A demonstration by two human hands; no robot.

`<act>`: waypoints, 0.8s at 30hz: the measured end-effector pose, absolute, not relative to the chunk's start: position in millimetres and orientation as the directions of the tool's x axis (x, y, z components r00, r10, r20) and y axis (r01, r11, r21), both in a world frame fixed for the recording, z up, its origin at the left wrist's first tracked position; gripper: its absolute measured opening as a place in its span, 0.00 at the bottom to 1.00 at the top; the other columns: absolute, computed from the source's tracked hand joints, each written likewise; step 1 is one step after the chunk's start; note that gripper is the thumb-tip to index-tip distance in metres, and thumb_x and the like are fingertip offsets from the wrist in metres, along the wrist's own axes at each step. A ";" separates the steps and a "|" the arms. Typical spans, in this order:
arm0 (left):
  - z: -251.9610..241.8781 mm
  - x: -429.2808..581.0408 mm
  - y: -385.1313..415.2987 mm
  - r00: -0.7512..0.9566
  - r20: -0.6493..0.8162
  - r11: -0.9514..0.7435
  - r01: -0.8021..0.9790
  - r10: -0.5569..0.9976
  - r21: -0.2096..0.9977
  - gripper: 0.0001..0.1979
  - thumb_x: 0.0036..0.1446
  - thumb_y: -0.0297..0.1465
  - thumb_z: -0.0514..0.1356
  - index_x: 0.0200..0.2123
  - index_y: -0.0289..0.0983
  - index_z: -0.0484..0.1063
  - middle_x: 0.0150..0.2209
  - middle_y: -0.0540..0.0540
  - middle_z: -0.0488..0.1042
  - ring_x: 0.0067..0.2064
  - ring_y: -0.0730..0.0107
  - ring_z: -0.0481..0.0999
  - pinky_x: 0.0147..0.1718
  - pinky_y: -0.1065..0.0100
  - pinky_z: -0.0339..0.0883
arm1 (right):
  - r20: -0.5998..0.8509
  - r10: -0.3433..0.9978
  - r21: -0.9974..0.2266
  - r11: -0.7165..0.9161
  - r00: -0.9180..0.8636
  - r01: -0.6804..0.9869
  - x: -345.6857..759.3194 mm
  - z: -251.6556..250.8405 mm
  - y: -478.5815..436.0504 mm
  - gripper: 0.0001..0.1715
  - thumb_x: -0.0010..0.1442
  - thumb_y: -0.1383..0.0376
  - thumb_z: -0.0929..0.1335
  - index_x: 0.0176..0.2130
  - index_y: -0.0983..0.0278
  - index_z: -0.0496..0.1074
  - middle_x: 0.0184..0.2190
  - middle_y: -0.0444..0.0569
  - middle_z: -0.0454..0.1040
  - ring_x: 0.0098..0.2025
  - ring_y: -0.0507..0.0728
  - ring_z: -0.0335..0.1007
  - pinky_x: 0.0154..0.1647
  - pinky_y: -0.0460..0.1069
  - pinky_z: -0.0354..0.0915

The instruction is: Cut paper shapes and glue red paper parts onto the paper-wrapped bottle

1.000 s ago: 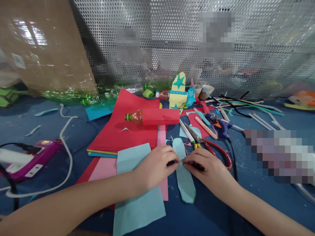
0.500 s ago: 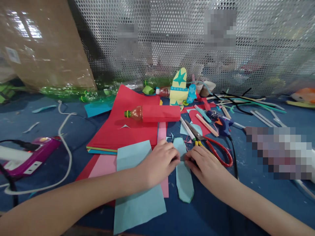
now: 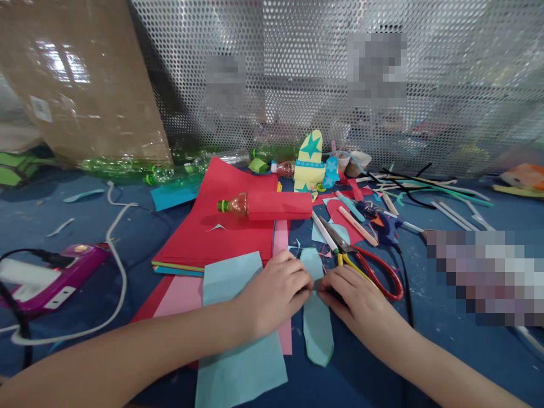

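A long light blue paper cutout [image 3: 318, 334] with rounded ends and a narrower middle lies on the blue table. My left hand [image 3: 283, 292] pinches its middle from the left side, fingers curled and pressed together. From the other side, my right hand [image 3: 352, 294] grips the same middle, its thumb and fingertips closed on the edge. Under my left wrist is a light blue paper sheet [image 3: 238, 368]. Scissors with red and yellow handles [image 3: 378, 260] lie open just beyond my right hand, beside a white marker [image 3: 325, 231].
A bottle wrapped in red paper [image 3: 278, 205] lies on a stack of red paper [image 3: 187, 243]. To the right are a blue glue gun [image 3: 386, 226] and paper scraps. A purple power strip [image 3: 72, 283] with a white cord stands left. Cardboard [image 3: 93, 85] leans at the back.
The view has tilted up a little, so the things on the table appear lower. My fingertips have come slightly closer together at the cutout's middle.
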State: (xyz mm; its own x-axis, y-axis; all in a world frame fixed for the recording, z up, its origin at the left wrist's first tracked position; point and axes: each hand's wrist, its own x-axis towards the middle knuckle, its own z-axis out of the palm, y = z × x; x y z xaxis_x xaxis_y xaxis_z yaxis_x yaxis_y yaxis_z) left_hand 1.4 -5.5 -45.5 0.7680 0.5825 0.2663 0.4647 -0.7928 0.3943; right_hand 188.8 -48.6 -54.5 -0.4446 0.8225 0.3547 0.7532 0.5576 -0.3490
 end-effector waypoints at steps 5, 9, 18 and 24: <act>-45.4 0.6 -3.3 0.788 0.249 -0.806 0.457 0.563 0.376 0.06 0.61 0.25 0.58 0.30 0.36 0.71 0.31 0.50 0.74 0.37 0.67 0.67 0.41 0.65 0.60 | 0.359 0.815 -0.339 0.568 -0.455 0.750 188.2 -52.2 -48.7 0.10 0.62 0.74 0.62 0.32 0.61 0.65 0.28 0.47 0.72 0.31 0.57 0.70 0.32 0.51 0.69; -44.5 -0.5 -1.6 0.783 0.246 -0.796 0.455 0.571 0.399 0.06 0.59 0.26 0.60 0.29 0.36 0.71 0.30 0.51 0.75 0.36 0.68 0.67 0.40 0.66 0.60 | 0.348 0.817 -0.352 0.568 -0.459 0.744 188.8 -51.6 -47.9 0.10 0.62 0.75 0.62 0.32 0.61 0.66 0.29 0.47 0.73 0.32 0.57 0.71 0.33 0.52 0.70; -43.8 -1.0 -0.9 0.772 0.269 -0.796 0.457 0.577 0.397 0.05 0.59 0.26 0.60 0.29 0.36 0.71 0.30 0.50 0.75 0.36 0.68 0.69 0.40 0.66 0.60 | 0.391 0.807 -0.362 0.578 -0.444 0.731 190.0 -50.8 -46.6 0.11 0.64 0.74 0.61 0.32 0.62 0.67 0.29 0.47 0.73 0.32 0.57 0.71 0.33 0.51 0.71; -26.3 -14.1 27.1 0.599 0.476 -0.764 0.539 0.644 0.355 0.06 0.61 0.27 0.57 0.30 0.37 0.70 0.30 0.49 0.75 0.36 0.66 0.71 0.40 0.65 0.64 | 0.439 0.817 -0.367 0.543 -0.374 0.756 201.6 -48.0 -40.0 0.09 0.64 0.71 0.61 0.34 0.61 0.68 0.31 0.49 0.74 0.34 0.58 0.73 0.37 0.53 0.71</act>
